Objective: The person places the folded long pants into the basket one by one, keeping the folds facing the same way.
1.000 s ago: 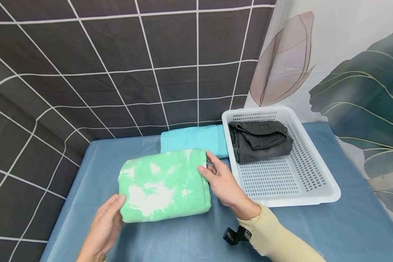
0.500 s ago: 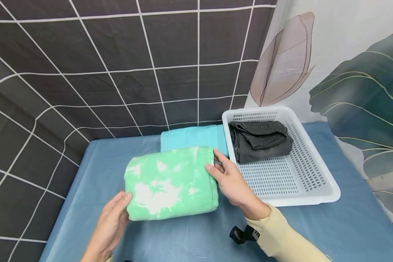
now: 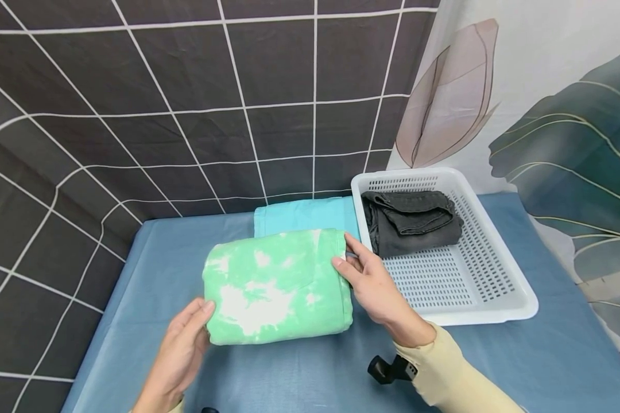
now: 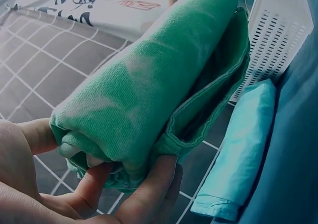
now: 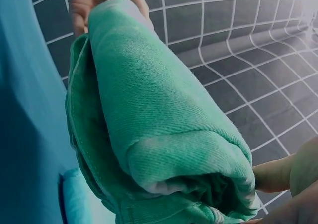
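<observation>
My left hand (image 3: 182, 347) pinches the left end of the green cloth (image 3: 279, 287); my right hand (image 3: 376, 285) pinches its right end, near the white basket (image 3: 439, 287). I should squeeze both ends evenly so the folds stay neat. It's thick, white-splotched, greener at the right edge, maybe just above the blue sheet (image 3: 279, 381).

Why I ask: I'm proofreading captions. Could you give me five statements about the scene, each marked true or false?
1. The left hand and the right hand both hold the green-and-white cloth. True.
2. The dark folded garment lies in the white basket. True.
3. The green-and-white cloth rests inside the white basket. False: it is held outside it.
4. In the head view, the turquoise cloth lies right of the white basket. False: it lies to the left.
5. The right sleeve is pale yellow. True.
</observation>
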A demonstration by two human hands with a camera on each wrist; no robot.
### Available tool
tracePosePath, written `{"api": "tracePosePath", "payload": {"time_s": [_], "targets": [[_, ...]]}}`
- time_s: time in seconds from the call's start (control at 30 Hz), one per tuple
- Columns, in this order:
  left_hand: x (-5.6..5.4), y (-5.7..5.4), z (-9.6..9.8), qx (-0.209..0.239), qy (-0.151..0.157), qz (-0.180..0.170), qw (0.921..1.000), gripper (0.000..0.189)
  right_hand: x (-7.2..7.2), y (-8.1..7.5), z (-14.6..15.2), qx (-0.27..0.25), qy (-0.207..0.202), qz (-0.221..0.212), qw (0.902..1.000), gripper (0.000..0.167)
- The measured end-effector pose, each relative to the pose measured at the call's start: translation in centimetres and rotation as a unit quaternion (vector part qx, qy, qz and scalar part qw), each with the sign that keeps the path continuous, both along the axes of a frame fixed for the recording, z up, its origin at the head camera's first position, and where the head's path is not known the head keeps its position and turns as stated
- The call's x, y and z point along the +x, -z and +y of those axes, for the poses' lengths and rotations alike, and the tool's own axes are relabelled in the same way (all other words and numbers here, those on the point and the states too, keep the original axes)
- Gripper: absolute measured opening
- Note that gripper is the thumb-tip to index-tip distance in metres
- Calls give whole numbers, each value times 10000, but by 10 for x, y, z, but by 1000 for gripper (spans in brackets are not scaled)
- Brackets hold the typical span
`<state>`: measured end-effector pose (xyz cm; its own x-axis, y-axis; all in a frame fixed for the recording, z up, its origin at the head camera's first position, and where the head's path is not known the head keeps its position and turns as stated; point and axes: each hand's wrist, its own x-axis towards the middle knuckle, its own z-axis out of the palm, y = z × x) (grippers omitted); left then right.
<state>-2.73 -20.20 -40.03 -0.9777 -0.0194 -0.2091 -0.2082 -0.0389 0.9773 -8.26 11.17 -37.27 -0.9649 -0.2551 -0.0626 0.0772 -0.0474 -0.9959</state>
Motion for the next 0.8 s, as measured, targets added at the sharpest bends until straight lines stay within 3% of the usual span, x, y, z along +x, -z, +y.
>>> {"api": "tracePosePath", "payload": {"time_s": [0.8], "targets": [[-3,-3,14,53,115,145,9998,28,3,1,14,-29,123,59,9999,64]]}}
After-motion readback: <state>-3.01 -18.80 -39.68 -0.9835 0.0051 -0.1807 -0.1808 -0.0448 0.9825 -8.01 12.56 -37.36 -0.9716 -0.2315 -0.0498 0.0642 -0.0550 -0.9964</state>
